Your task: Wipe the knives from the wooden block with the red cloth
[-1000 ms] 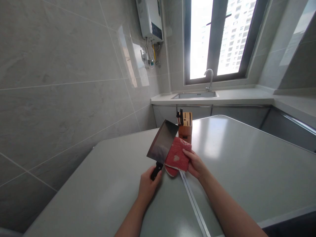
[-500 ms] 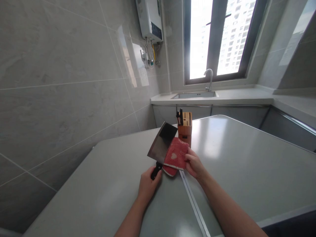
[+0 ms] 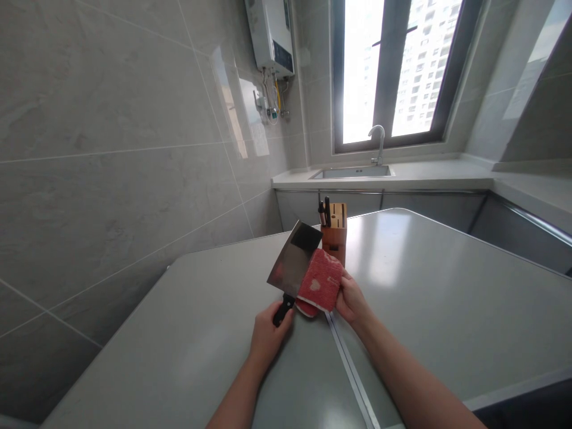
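My left hand (image 3: pixel 271 332) is closed round the black handle of a cleaver (image 3: pixel 289 265), whose broad blade tilts up and away to the right. In my right hand (image 3: pixel 351 296) is a folded red cloth (image 3: pixel 320 280) with a pale heart mark and a white edge. The cloth overlaps the right side of the blade, and a lower fold of it shows beneath. Whether it presses on the steel, I cannot tell. Just beyond the cloth stands a wooden knife block (image 3: pixel 336 229) with black-handled tools in its slots.
The grey-green table (image 3: pixel 201 333) has a pale strip (image 3: pixel 351 363) running across it. Behind it are a counter with a sink (image 3: pixel 353 173) and a faucet (image 3: pixel 379 143). A water heater (image 3: pixel 270 39) hangs on the tiled wall, left of the window.
The cloth has shifted slightly downward and turned a little in my right hand. The cleaver and my left hand stay almost where they were.
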Tool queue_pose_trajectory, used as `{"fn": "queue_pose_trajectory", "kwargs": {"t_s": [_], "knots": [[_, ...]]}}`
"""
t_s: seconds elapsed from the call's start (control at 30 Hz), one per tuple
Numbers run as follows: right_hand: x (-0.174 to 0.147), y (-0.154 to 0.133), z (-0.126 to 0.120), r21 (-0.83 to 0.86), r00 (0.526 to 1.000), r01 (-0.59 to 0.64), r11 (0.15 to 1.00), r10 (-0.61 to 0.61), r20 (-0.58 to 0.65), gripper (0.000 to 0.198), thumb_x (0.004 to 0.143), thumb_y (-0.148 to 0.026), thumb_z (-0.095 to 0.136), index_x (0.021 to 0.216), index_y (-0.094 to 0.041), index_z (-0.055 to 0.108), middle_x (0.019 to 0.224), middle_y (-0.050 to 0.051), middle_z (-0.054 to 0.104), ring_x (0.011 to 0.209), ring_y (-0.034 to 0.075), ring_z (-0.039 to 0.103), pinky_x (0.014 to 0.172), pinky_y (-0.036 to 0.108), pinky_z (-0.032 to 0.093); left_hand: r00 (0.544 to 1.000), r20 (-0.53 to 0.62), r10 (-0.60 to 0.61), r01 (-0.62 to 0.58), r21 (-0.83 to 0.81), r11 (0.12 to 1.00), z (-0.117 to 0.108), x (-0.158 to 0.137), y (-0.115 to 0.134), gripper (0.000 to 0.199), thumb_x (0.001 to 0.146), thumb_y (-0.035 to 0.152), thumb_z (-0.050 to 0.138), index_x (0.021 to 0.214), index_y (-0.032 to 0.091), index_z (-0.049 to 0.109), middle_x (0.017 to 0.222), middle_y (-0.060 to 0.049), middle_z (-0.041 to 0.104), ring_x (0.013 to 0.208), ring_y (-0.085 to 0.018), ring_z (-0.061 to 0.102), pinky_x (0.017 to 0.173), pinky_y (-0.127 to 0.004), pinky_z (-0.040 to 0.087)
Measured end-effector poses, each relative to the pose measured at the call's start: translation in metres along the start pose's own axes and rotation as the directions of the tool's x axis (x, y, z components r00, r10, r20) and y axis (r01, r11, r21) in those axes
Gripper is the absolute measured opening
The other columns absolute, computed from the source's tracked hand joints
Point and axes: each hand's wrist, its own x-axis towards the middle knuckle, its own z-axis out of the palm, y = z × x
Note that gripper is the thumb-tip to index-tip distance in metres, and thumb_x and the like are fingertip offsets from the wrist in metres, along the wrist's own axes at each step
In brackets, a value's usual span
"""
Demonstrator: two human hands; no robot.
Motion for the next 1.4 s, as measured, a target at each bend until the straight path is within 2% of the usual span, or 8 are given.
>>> {"fn": "queue_pose_trajectory", "kwargs": {"t_s": [0.17,0.27,0.37,0.57,0.73,0.97,1.17,1.4], "knots": [[-0.002,-0.007,0.000,0.097,0.992,-0.015,0.995,0.003,0.128,0.031,0.064,-0.007,0.054,0.088,-0.025,0.060,0.085,-0.005,0.067,0.071,0.012,0.061,0.067,0.025,0.050,1.000,-0.009,-0.016,0.016,0.013,1.000,0.001,0.001,-0.001,0.032,0.081,0.041,0.050,0.086,0.014,0.065,0.071,-0.002,0.065,0.063,-0.016,0.056,0.060,-0.024,0.040],[-0.004,-0.007,0.004,0.070,0.998,-0.015,0.997,0.011,0.063,0.034,0.067,-0.009,0.057,0.096,-0.026,0.059,0.091,-0.005,0.068,0.076,0.012,0.062,0.069,0.025,0.051,1.000,-0.010,-0.019,0.019,-0.002,1.000,0.000,0.000,-0.001,0.031,0.082,0.040,0.050,0.088,0.014,0.065,0.072,-0.002,0.065,0.064,-0.015,0.055,0.060,-0.023,0.040],[-0.003,-0.001,0.005,0.018,0.999,-0.040,0.999,0.039,0.017,0.025,0.071,-0.017,0.064,0.094,-0.024,0.059,0.082,-0.004,0.069,0.070,0.012,0.063,0.066,0.024,0.051,1.000,0.001,-0.010,0.010,-0.012,1.000,0.000,-0.001,-0.001,0.030,0.082,0.039,0.051,0.088,0.014,0.065,0.072,-0.002,0.064,0.063,-0.014,0.054,0.060,-0.023,0.040],[-0.002,0.010,-0.003,-0.011,0.994,-0.078,0.997,0.079,0.071,0.033,0.063,-0.020,0.076,0.092,-0.025,0.059,0.078,-0.005,0.069,0.065,0.011,0.063,0.061,0.022,0.051,1.000,0.029,0.003,-0.003,0.001,1.000,0.002,-0.001,-0.002,0.028,0.082,0.039,0.051,0.086,0.014,0.064,0.069,-0.001,0.061,0.061,-0.013,0.051,0.058,-0.022,0.037],[-0.003,0.019,-0.006,0.009,0.971,-0.142,0.990,0.138,0.194,0.040,0.058,-0.022,0.080,0.094,-0.021,0.062,0.085,-0.001,0.069,0.073,0.011,0.064,0.075,0.022,0.051,0.993,0.117,0.022,-0.020,-0.022,1.000,0.003,-0.002,-0.001,0.027,0.082,0.037,0.051,0.083,0.013,0.063,0.066,0.000,0.057,0.059,-0.011,0.046,0.056,-0.021,0.035],[-0.005,0.030,-0.008,-0.157,0.955,-0.167,0.973,0.200,0.218,0.027,0.064,-0.022,0.077,0.087,-0.016,0.065,0.085,0.004,0.069,0.079,0.014,0.064,0.083,0.029,0.047,0.969,0.240,0.061,-0.041,-0.088,0.995,0.003,-0.003,0.006,0.027,0.082,0.036,0.050,0.081,0.012,0.063,0.067,0.000,0.056,0.060,-0.011,0.042,0.056,-0.020,0.033],[-0.011,0.032,-0.004,-0.242,0.955,-0.168,0.956,0.218,0.199,0.028,0.062,-0.022,0.077,0.087,-0.015,0.067,0.086,0.005,0.070,0.078,0.016,0.064,0.078,0.029,0.048,0.967,0.246,0.070,-0.043,-0.114,0.993,0.002,-0.004,0.003,0.020,0.080,0.030,0.053,0.075,0.012,0.060,0.064,0.002,0.051,0.059,-0.010,0.039,0.056,-0.020,0.032],[-0.010,0.033,-0.004,-0.319,0.991,-0.080,0.944,0.110,0.075,0.032,0.061,-0.024,0.078,0.090,-0.015,0.067,0.087,0.006,0.071,0.077,0.019,0.065,0.076,0.033,0.050,0.957,0.283,0.067,-0.036,-0.113,0.993,0.002,-0.004,0.008,0.024,0.081,0.033,0.051,0.078,0.012,0.062,0.067,0.000,0.055,0.061,-0.011,0.043,0.058,-0.021,0.035]]}}
